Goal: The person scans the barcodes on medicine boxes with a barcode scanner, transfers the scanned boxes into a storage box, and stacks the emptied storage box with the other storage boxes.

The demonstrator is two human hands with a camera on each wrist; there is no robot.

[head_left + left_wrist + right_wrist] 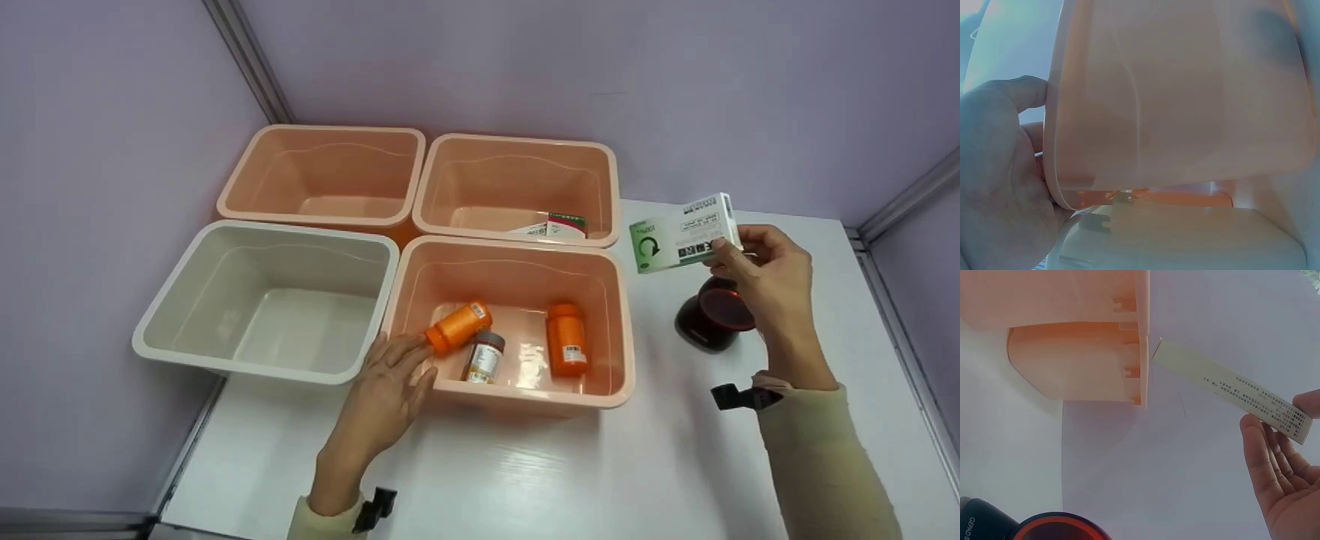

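My right hand (754,274) pinches one end of a white and green medicine box (679,234) and holds it in the air over a black scanner (709,315) with a red window. The right wrist view shows the box (1230,388) edge-on, held between fingertips (1272,461) and thumb. My left hand (390,382) rests with straight fingers on the front left corner of the near peach bin (525,401), next to an orange bottle (457,327) lying inside. In the left wrist view the palm (999,185) lies against that bin's wall (1185,101).
The near peach bin also holds a second orange bottle (566,339) and a small grey-capped bottle (484,358). A white bin (172,352) stands to its left and a peach bin (315,219) behind that. The back right peach bin (517,234) holds a box (555,225).
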